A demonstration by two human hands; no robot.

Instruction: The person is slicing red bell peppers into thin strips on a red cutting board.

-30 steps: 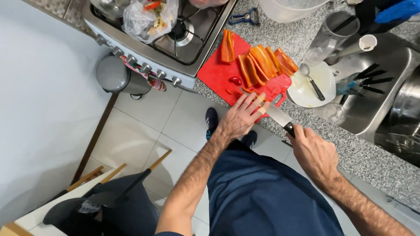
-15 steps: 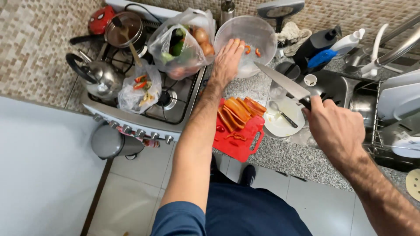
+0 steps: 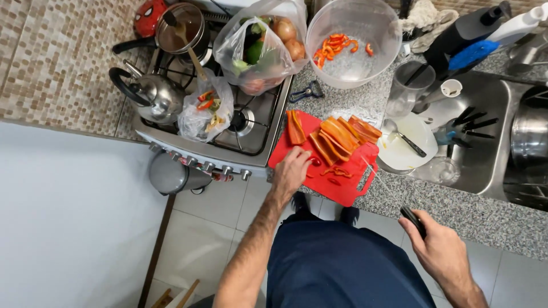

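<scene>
- Partly done, by the look of it: some red pepper slices [image 3: 337, 44] already lie in the clear plastic bowl [image 3: 319, 23] at the far side of the desk [image 3: 485, 219]; they cover only a small part of its bottom.
- Left to handle: a row of long orange-red pepper strips [image 3: 337, 136] on the red cutting board [image 3: 342, 191], uncut, plus a few small cut bits [image 3: 337, 172] near the board's near edge.
- Left hand [image 3: 291, 170] rests on the board's left part, fingers curled down beside the small bits; whether it pinches one I cannot tell.
- Right hand [image 3: 440, 251] hangs off the near right of the desk, clenched round a black-handled knife [image 3: 412, 219]; its thin blade points toward the board, clear of the strips.
- Judged so, most slicing remains.
</scene>
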